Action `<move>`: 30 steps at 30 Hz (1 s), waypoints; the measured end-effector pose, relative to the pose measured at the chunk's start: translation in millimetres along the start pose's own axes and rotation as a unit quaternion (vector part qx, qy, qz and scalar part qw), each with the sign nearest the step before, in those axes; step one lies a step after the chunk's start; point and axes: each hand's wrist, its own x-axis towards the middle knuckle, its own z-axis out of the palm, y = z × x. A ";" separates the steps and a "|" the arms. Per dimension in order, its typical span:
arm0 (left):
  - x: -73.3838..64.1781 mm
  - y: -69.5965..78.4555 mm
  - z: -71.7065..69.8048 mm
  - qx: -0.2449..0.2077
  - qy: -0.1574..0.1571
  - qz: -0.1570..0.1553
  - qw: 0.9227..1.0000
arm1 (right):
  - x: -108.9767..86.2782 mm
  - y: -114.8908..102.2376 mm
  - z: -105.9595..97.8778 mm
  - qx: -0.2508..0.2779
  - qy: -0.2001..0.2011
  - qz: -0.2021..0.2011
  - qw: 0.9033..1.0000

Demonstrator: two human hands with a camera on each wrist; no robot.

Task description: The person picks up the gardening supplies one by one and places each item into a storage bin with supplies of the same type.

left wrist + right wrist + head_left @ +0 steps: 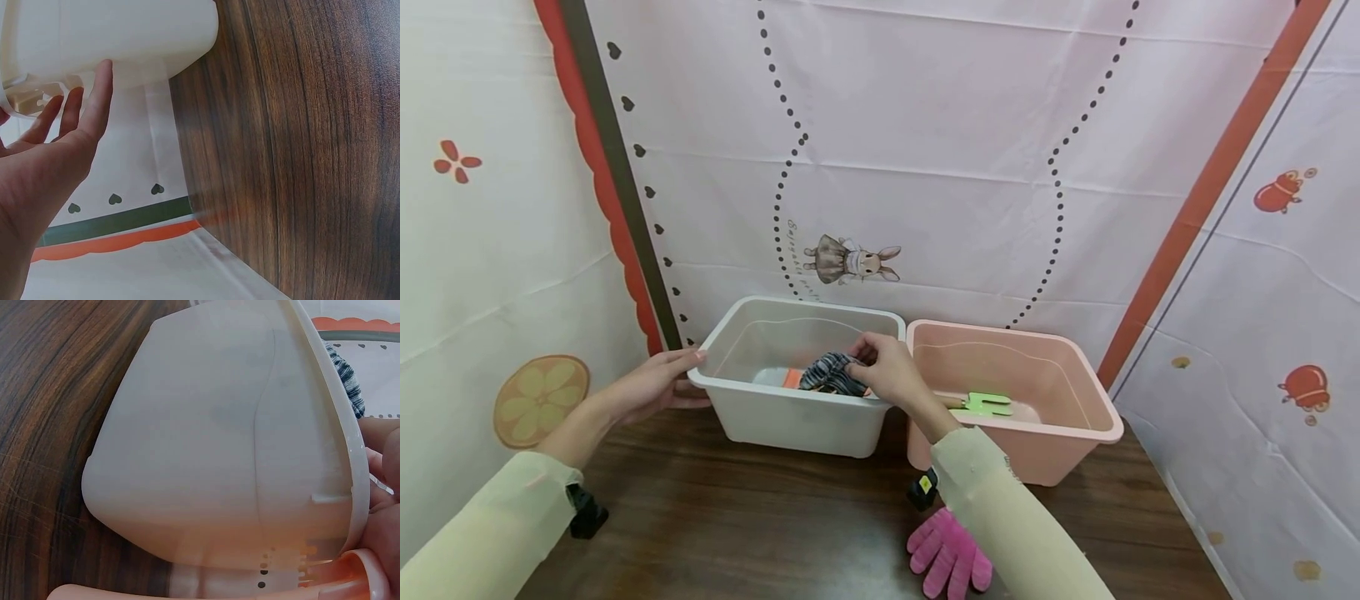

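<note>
My left hand [658, 383] holds the left end of a white plastic bin [797, 425], thumb on the rim and fingers against the outside. Over the same bin's right front corner, my right hand [891, 371] pinches a bunched grey-and-black knitted item [831, 373]. Part of that knit [345, 378] shows above the rim in the right wrist view; its full shape is hidden. Something orange [792, 378] lies inside the white bin beside it. In the left wrist view the fingers [97, 103] reach along the bin's side.
A pink bin [1015, 437] adjoins the white one on the right, with a green hand fork [987, 404] in it. A pink glove [950, 550] lies on the dark wooden table [760, 517] by my right forearm. Printed cloth [925, 125] hangs behind and on both sides.
</note>
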 end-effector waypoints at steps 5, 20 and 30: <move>-0.3 3.1 -1.0 0.003 -0.001 0.001 1.000 | 1.0 0.1 0.3 -0.001 0.004 -0.002 1.000; -2.4 0.9 1.7 0.000 0.008 -0.012 1.000 | 0.2 0.5 1.5 0.010 0.000 -0.004 1.000; -0.9 -0.3 1.1 0.003 0.011 -0.006 1.000 | -1.2 0.7 0.1 0.028 0.000 -0.005 1.000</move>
